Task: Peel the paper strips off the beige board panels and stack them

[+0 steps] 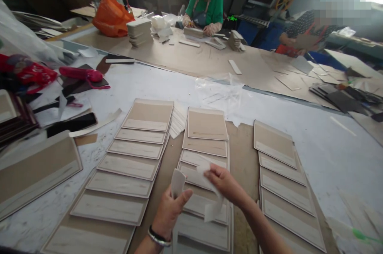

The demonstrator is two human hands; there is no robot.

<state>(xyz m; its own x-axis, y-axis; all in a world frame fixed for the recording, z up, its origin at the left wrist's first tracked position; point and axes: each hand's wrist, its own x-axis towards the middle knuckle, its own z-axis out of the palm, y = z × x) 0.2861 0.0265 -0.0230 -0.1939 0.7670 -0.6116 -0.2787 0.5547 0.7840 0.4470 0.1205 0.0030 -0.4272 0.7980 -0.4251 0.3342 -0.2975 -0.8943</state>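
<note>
My left hand (172, 210) is closed around a white strip (178, 182) whose top end stands up above the thumb. Between the fingertips of my right hand (220, 180) is a thin whitish strip (213, 211), blurred and hanging down past the wrist. Both hands are above the middle row of overlapping beige panels (206, 122), which have pale bands along their edges. Similar panels form a left row (148, 116) and a right row (273, 142). A stack of narrow white strips (178, 120) lies between the left and middle rows.
A clear plastic sheet (220, 90) lies beyond the rows. At left are a larger beige panel (36, 174), a pink pouch (80, 73) and dark scraps. Across the far table (167, 54), a person in green (206, 6) and another person (311, 32) work near an orange bag (110, 16).
</note>
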